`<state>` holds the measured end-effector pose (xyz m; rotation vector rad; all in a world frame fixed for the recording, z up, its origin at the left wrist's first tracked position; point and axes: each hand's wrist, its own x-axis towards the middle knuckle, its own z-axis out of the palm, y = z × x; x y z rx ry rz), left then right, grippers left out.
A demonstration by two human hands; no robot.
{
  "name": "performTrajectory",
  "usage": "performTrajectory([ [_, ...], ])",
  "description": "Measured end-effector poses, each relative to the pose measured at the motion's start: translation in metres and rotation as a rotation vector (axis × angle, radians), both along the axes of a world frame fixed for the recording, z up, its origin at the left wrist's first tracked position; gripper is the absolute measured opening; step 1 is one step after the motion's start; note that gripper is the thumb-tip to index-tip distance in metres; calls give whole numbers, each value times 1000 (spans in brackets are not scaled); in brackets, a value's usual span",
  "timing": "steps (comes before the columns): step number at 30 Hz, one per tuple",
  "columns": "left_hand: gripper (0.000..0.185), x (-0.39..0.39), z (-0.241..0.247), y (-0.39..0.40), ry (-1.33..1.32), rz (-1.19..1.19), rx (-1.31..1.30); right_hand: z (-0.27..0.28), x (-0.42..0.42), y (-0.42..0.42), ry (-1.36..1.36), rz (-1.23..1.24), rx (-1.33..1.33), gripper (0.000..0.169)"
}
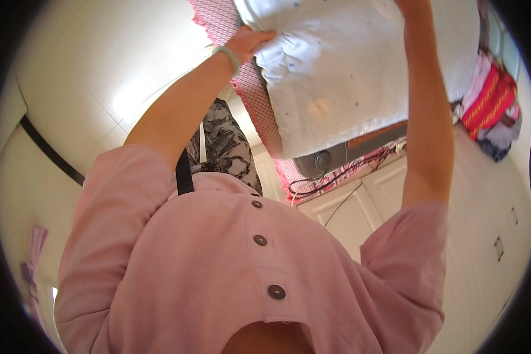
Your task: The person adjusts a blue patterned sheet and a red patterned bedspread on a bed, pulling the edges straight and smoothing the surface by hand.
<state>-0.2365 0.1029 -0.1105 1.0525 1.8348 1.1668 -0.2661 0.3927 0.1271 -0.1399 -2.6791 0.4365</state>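
Observation:
My left hand (251,43), with a pale green bangle at the wrist, grips the near-left edge of a white cloth (336,84) printed with small blue motifs. Creases bunch in the fabric beside its fingers. Only the base of my right hand (407,5) shows at the top edge; its fingers are out of view. The cloth lies over a dark grey flat pad (307,164), whose edge shows along the lower side. A round black fitting (323,159) with a cable sits on that edge. Under the pad is a pink checked cloth (259,101) with a lacy border.
Black cables (349,170) run along the pad's side above white panelled cabinet doors (345,208). Folded red and grey textiles (491,106) are piled at the right. Pale tiled floor (101,88) extends at the left. My patterned trouser leg (230,141) stands beside the surface.

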Motion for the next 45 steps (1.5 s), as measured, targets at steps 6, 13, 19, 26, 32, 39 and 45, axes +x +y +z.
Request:
performTrajectory([
  [6,27,-1,-7,14,-1447,585,-70,-43,290,-48,198,-1097,-595,23],
  [13,32,-2,-15,19,-1500,547,-84,-114,490,-245,-266,-1572,-1455,35],
  [19,32,-7,-17,16,-1512,524,-160,-170,432,-278,190,-1620,-1483,45],
  [26,29,-11,-30,5,-1431,463,-18,-180,453,-286,113,-1609,-976,44],
  [32,34,1,-30,2,-1287,571,-74,-207,485,-296,38,-1561,-618,37],
  [39,32,-9,-17,-6,-1305,574,-87,-199,502,-295,-266,-1689,-811,39],
  [45,13,-12,-17,-85,-887,397,-238,-188,541,-323,-311,-1459,-396,24],
])
